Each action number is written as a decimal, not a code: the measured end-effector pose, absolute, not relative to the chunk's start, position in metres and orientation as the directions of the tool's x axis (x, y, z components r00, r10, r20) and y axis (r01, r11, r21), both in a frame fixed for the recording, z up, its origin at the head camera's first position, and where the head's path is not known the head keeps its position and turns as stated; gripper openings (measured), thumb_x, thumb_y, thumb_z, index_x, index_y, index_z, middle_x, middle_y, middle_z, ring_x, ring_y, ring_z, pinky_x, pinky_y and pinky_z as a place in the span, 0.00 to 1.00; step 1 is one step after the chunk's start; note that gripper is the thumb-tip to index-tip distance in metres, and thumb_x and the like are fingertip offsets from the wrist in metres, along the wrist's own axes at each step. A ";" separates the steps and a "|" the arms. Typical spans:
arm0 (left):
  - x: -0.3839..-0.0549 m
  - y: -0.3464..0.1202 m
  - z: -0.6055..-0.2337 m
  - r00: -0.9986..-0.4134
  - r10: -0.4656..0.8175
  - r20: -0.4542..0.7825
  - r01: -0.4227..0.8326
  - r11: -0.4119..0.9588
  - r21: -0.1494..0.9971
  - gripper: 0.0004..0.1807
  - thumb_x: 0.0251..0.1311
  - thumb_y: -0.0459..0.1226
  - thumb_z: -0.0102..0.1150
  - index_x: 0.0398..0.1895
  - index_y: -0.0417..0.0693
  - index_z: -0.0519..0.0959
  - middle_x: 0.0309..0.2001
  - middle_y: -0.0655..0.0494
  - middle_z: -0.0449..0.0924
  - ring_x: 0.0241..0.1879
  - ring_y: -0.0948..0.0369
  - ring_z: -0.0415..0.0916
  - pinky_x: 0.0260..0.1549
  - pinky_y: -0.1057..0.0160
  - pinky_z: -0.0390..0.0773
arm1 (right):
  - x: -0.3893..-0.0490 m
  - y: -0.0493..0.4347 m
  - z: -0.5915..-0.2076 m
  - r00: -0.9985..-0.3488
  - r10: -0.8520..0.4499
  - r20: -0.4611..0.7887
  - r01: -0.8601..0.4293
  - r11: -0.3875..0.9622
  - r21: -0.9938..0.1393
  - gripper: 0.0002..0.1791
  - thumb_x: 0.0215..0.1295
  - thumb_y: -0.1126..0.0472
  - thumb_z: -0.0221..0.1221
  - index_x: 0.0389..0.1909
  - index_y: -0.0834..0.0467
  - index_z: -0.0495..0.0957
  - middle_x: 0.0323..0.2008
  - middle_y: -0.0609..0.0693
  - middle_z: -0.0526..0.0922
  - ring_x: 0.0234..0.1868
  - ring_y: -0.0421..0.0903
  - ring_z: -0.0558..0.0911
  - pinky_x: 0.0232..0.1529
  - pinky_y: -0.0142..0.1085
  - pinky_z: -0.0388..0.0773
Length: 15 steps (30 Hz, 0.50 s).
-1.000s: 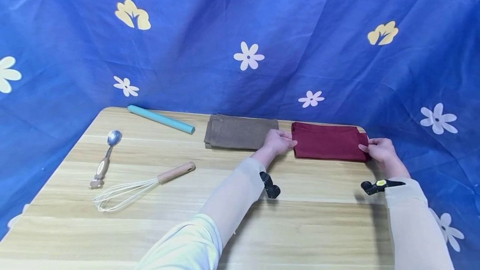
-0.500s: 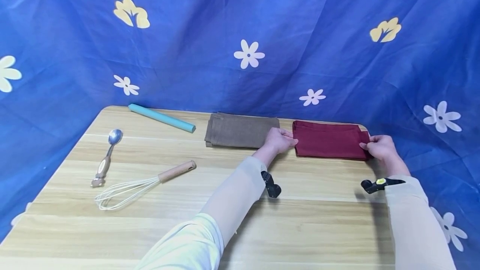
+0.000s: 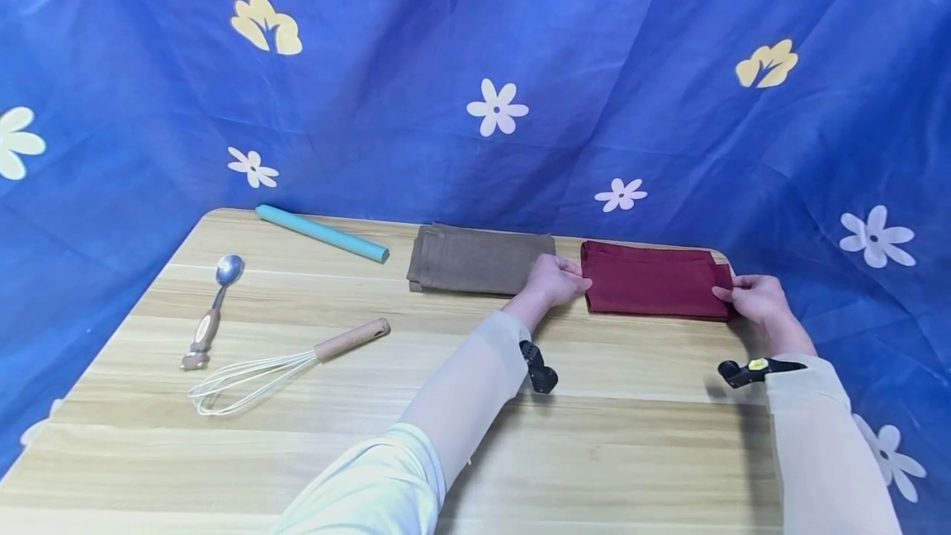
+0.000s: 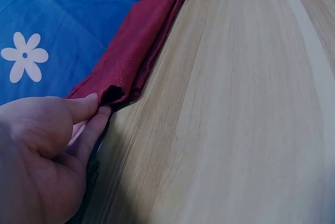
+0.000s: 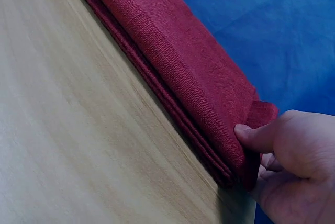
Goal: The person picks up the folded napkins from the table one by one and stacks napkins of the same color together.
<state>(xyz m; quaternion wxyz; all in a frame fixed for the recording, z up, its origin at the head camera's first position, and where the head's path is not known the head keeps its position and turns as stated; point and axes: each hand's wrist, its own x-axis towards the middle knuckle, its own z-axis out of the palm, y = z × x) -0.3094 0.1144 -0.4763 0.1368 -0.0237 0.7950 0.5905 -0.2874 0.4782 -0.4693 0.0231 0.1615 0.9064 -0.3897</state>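
A folded dark red cloth (image 3: 650, 281) lies along the far edge of the table at the right. My left hand (image 3: 553, 281) pinches its left end; in the left wrist view the thumb and fingers (image 4: 86, 108) meet at the open fold of the cloth. The opposite end is held by my right hand (image 3: 756, 300), thumb (image 5: 252, 136) on top and the other fingers partly hidden under and behind it. Just left of the red cloth is a folded grey-brown cloth (image 3: 479, 261), its near right corner behind my left hand.
A teal stick (image 3: 321, 234) lies at the back left of the wooden table (image 3: 609, 452). Left of centre are a whisk (image 3: 349, 340) and a metal spoon (image 3: 211, 312). A blue flowered curtain (image 3: 371, 89) hangs right behind the table.
Both hands keep their grip on the ends of the red cloth. The whole head view shifts very slightly; nothing else visibly moves.
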 end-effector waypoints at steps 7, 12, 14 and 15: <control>-0.309 0.111 -0.475 -0.964 0.139 -0.225 -0.156 0.392 0.907 0.09 0.60 0.38 0.79 0.39 0.46 0.89 0.31 0.59 0.89 0.34 0.64 0.83 0.43 0.67 0.81 | -0.288 0.479 -0.470 -0.948 0.266 -0.176 0.309 0.632 -0.710 0.28 0.72 0.56 0.67 0.58 0.76 0.77 0.51 0.63 0.79 0.47 0.48 0.75 0.41 0.25 0.69; -0.308 0.110 -0.473 -0.963 0.155 -0.219 -0.136 0.422 0.896 0.08 0.60 0.39 0.79 0.38 0.47 0.89 0.31 0.60 0.88 0.34 0.64 0.82 0.42 0.68 0.80 | -0.290 0.480 -0.472 -0.944 0.271 -0.188 0.319 0.602 -0.732 0.25 0.72 0.57 0.67 0.57 0.75 0.77 0.39 0.51 0.81 0.35 0.36 0.76 0.35 0.24 0.75; -0.308 0.109 -0.472 -0.963 0.155 -0.221 -0.138 0.419 0.897 0.08 0.60 0.39 0.79 0.38 0.47 0.89 0.31 0.60 0.88 0.33 0.65 0.82 0.41 0.69 0.80 | -0.291 0.480 -0.473 -0.945 0.271 -0.185 0.317 0.608 -0.728 0.26 0.72 0.57 0.67 0.57 0.75 0.76 0.40 0.52 0.81 0.35 0.35 0.75 0.35 0.23 0.74; -0.308 0.109 -0.472 -0.962 0.152 -0.226 -0.147 0.409 0.901 0.08 0.59 0.38 0.80 0.38 0.46 0.89 0.31 0.59 0.88 0.33 0.65 0.82 0.40 0.69 0.80 | -0.291 0.480 -0.473 -0.947 0.269 -0.177 0.310 0.615 -0.725 0.26 0.72 0.57 0.67 0.57 0.76 0.77 0.41 0.53 0.82 0.36 0.35 0.75 0.35 0.23 0.73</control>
